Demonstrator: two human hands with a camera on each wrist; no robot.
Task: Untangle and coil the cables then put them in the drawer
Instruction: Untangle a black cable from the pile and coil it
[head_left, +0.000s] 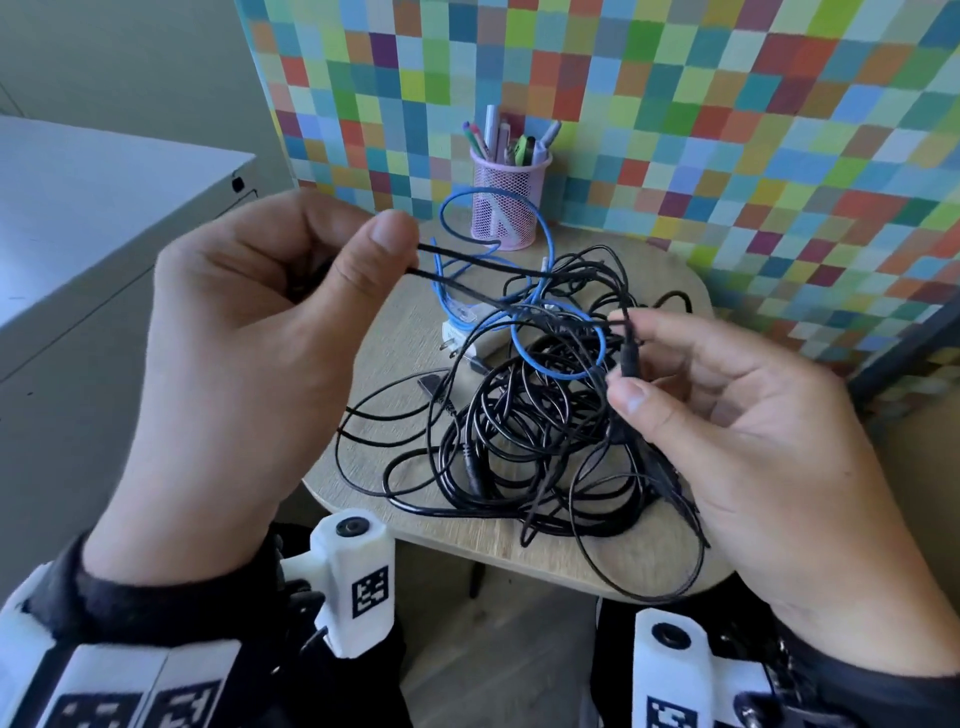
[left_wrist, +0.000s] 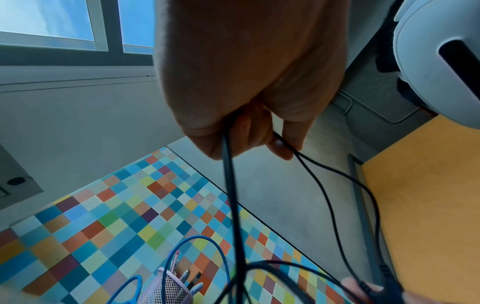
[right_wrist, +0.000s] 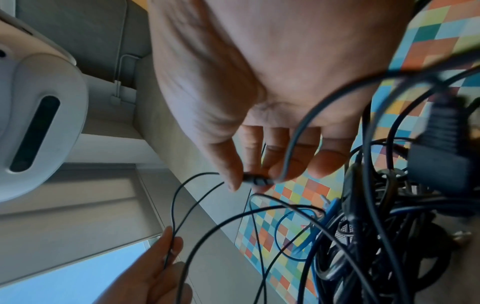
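A tangle of black cables (head_left: 519, 431) lies on a small wooden table (head_left: 384, 332), with a blue cable (head_left: 543, 244) looped through it. My left hand (head_left: 384, 254) is raised at the left and pinches two strands of a thin black cable (head_left: 467, 262) between thumb and fingers. The left wrist view shows that grip (left_wrist: 259, 142) with the strands (left_wrist: 231, 195) hanging down. My right hand (head_left: 626, 364) pinches the black plug (right_wrist: 257, 181) of a cable over the tangle's right side, and more strands drape across its palm. No drawer shows open.
A pink mesh pen cup (head_left: 506, 200) stands at the table's back edge against the multicoloured checked wall. A white charger block (head_left: 467, 340) lies under the cables. A white cabinet (head_left: 104, 218) stands to the left. The table's near edge is close to my wrists.
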